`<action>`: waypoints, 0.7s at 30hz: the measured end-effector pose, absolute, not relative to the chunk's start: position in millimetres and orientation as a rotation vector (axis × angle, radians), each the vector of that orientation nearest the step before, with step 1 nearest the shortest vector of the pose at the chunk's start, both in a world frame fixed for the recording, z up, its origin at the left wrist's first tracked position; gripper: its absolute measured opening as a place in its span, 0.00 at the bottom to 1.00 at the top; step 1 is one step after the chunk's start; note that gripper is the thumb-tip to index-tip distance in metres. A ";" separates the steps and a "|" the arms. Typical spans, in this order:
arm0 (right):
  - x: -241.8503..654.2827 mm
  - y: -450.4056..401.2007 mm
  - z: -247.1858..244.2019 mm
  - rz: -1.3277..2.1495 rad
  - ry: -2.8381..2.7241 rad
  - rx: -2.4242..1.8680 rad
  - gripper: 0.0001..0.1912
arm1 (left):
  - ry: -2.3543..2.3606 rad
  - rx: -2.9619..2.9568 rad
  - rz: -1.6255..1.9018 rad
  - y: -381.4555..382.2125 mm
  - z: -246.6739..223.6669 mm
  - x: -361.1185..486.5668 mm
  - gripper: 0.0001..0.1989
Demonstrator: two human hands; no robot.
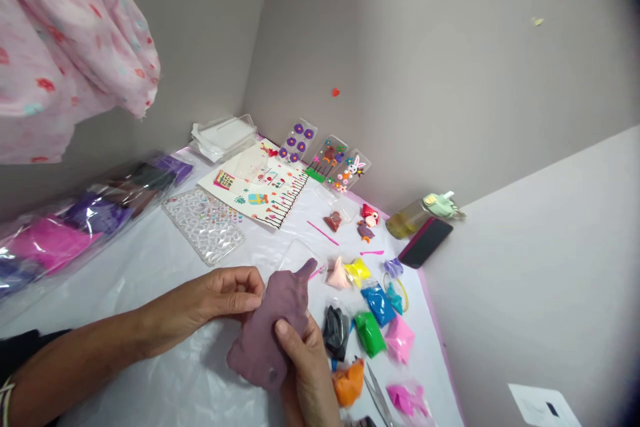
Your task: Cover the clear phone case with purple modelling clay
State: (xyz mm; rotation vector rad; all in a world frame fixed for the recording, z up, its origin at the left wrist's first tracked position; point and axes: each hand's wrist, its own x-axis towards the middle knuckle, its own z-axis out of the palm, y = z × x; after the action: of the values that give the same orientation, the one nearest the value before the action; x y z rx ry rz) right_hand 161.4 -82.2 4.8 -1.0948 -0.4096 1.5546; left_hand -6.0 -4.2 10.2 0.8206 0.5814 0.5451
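A mauve-brown packet of modelling clay (267, 330), lumpy and with a narrow point at its top, is held up over the near part of the table. My right hand (307, 360) grips it from the right, thumb pressed on its front. On its upper left edge, my left hand (233, 293) pinches with thumb and curled fingers. Just right of my right hand lie a black clay packet (337, 330), a green one (370, 333) and an orange one (349, 381). Behind the mauve packet rests a clear flat case (295, 255), partly hidden.
Scissors (379, 395) lie at the near right. Farther back are a textured clear sheet (207, 227), a decorated drawing page (255, 193), decorated phone cases (327, 157), a phone (427, 242) and a bottle (407, 219). Bagged clay (55, 240) lines the left; pink cloth (75, 47) hangs above.
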 end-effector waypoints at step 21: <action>164.8 -81.1 -1.6 1.504 -0.344 -1.092 0.17 | 0.550 0.919 0.488 -12.0 5.7 -1.4 0.19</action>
State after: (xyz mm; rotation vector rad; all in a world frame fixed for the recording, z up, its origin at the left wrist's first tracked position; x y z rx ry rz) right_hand 164.8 -81.1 -1.6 -1.0924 -0.3445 1.5039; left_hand -1.4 -12.0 5.7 0.9186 0.5502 0.4880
